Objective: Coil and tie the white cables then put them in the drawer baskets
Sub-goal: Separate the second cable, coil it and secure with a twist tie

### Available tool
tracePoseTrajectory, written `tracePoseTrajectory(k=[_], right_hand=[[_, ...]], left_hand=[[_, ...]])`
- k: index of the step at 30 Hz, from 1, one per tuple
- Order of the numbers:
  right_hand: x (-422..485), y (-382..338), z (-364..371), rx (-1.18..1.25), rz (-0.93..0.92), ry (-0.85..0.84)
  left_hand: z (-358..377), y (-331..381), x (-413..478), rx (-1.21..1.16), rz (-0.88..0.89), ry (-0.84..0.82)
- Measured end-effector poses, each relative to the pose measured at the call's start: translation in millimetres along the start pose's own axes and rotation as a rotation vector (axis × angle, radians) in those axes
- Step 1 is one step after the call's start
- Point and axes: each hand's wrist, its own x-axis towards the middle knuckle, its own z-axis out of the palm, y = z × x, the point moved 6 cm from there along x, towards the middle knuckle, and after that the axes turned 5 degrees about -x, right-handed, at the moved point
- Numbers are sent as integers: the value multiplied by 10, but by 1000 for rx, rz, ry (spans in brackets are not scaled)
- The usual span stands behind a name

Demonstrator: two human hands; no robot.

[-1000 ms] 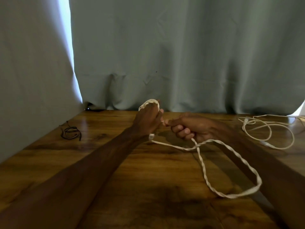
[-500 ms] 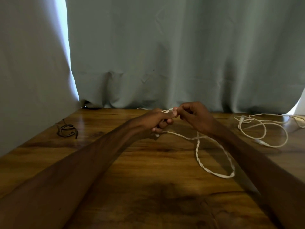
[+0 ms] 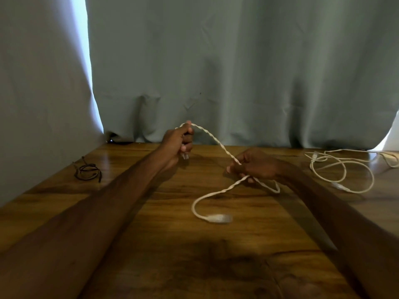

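Head view: the twisted white cable (image 3: 218, 145) is held above the far middle of the wooden table (image 3: 151, 212), strung in an arch between both hands.
Left hand (image 3: 178, 140): raised and clenched round the cable's upper part, with a small loop showing at the top of the fist. A clear connector (image 3: 185, 156) pokes out below it. The fist is judged to serve as the form on which turns are gathered.
Right hand (image 3: 257, 166): set lower and to the right, with the strand pinched in the fingertips. The grip is judged to be there so that slack can be fed and tension kept.
Free end: a slack curve is left trailing from the right hand toward the near side. Its plug (image 3: 219, 218) lies flat on the table, blurred.
Step judged: coiling is under way and no tie is made yet.
Second white cable (image 3: 339, 186): left loose and sprawled at the far right, well apart from both hands, and judged to be waiting its turn.
Drawer baskets: not in view.
Black cord (image 3: 87, 171): lies bundled at the far left of the table.
Backdrop: a grey-green curtain (image 3: 237, 72) is hung behind the table.
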Motion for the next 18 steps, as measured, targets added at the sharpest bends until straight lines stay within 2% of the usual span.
tracePoseTrajectory(k=[3,6,10,14,18], right_hand=[[-16,31,-10,-179,-7,-9],[7,9,-71,-285,-44,106],[1,-97,-55,-396,-29,190],[7,-144,44,-158,-28,211],[15,-260,-42,-165,-161,462]], left_hand=[[-177,39,31,-34,48,150],[-204,6,21,25,70,207],[51,-146,-8,212,33,73],[352,-224,-116,346,-36,-121],[541,-326,-225,395,-88,-254]])
